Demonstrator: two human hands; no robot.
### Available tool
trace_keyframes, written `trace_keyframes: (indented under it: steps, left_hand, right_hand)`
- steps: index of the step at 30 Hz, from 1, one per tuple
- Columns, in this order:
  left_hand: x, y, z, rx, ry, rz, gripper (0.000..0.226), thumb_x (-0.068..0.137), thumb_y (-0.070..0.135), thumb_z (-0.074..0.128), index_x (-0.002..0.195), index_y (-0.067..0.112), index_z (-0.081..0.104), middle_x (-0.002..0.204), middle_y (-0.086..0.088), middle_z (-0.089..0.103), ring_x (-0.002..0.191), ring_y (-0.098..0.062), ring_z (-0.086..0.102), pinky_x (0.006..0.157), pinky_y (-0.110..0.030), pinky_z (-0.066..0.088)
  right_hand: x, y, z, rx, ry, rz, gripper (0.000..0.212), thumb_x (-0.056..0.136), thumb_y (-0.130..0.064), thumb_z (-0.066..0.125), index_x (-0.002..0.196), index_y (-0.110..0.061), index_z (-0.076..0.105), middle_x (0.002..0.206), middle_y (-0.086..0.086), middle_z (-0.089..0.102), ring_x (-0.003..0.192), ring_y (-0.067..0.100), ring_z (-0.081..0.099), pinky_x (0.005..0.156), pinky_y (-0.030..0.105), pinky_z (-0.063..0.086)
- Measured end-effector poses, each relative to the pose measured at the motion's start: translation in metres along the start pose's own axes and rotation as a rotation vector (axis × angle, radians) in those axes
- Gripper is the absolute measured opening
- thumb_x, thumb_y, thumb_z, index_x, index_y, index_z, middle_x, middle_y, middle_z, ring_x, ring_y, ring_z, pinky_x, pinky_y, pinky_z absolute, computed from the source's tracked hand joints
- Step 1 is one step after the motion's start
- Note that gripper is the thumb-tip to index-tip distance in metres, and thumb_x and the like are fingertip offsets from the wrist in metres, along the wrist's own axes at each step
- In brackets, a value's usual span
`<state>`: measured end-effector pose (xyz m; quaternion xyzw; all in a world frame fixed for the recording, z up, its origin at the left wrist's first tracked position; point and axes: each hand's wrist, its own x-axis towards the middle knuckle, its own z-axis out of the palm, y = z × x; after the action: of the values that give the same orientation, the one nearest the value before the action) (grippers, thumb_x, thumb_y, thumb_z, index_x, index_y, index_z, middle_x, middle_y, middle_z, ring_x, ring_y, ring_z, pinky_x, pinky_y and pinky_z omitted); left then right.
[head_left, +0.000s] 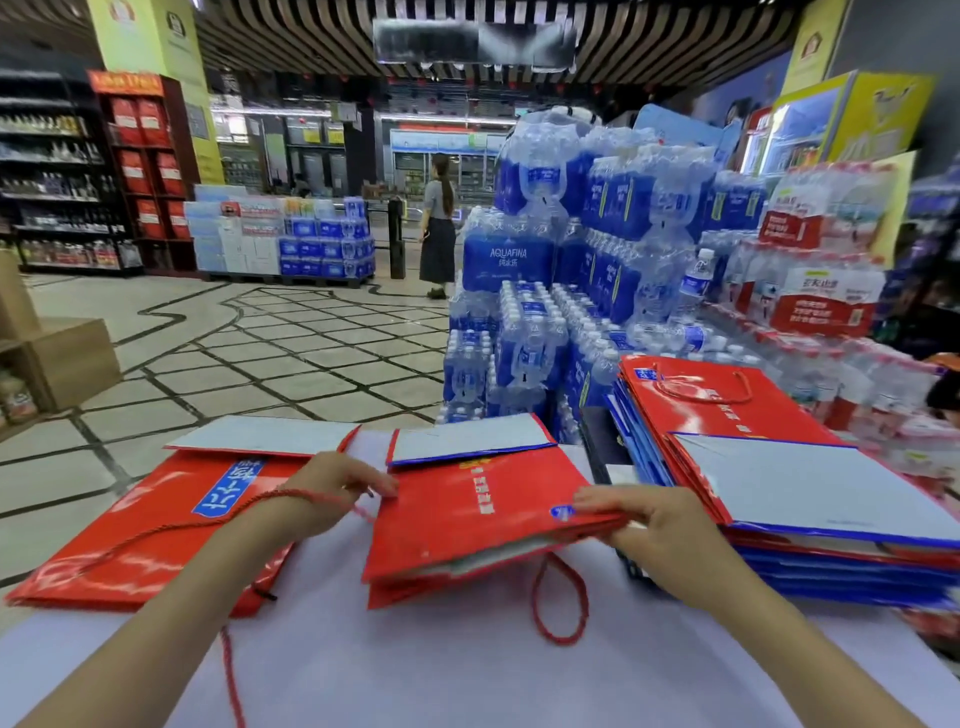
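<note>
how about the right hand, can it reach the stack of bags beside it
Probably yes: the right hand lies next to the stack of bags with nothing between, but its fingers pinch the middle red bag, so it must let go first.

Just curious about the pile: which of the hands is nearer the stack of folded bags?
Right. The right hand pinches the middle red bag just beside the stack; the left hand holds that bag's far edge.
</note>
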<state>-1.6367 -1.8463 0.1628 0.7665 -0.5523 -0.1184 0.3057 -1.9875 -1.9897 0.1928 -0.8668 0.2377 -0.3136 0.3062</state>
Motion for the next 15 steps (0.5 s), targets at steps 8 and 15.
trace_keyframes:
  steps: [8,15]
  left_hand:
    - [-0.017,0.04,0.005,0.337,-0.352,0.007,0.043,0.09,-0.005,0.045,0.117,0.019,0.069,0.122,0.008,0.062,0.117,-0.007,0.053,0.101,-0.013,0.036]
    - [0.01,0.061,0.023,0.588,-0.426,-0.101,0.033,0.089,0.022,0.046,0.114,0.032,0.064,0.117,0.004,0.065,0.102,-0.016,0.061,0.094,-0.037,0.051]
  right_hand:
    - [-0.026,-0.005,0.016,-0.481,-0.542,0.015,0.069,0.081,0.003,0.043,0.144,-0.024,0.048,0.147,-0.017,0.041,0.136,0.007,0.036,0.112,0.014,0.019]
    - [-0.019,-0.058,0.072,-0.078,-0.297,0.04,0.028,0.09,-0.035,0.063,0.113,-0.023,0.072,0.106,-0.014,0.069,0.094,-0.003,0.058,0.08,0.006,0.042]
